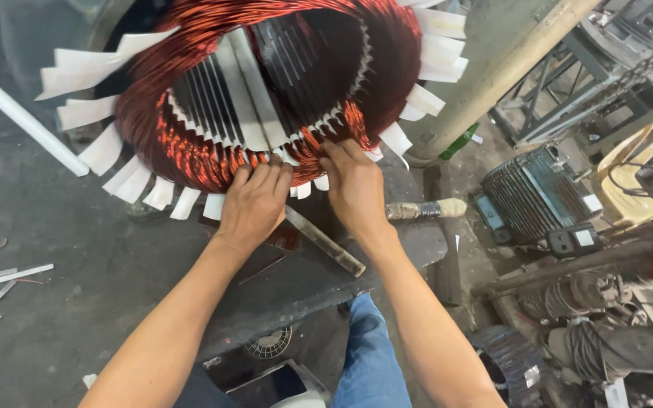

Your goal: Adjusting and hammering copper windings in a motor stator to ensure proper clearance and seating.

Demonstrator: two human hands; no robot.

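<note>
Pressing copper winding (190, 151) at stator rim: left hand (255, 204), right hand (354, 185), fingers curled onto wire.

Small black rectangular box with a white rectangular label (577, 239) on its face: right of centre, on the cluttered floor, just below the dark ribbed motor housing. Label pale, plain-edged; print too small to make out. No other packages, signs or screens visible.

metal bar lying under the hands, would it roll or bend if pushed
The metal bar looks flat-sided, so it would probably slide rather than roll. It seems solid and straight, so likely stiff and fairly heavy for its size. It lies free on the dark bench, so a nudge should shift it.
</note>
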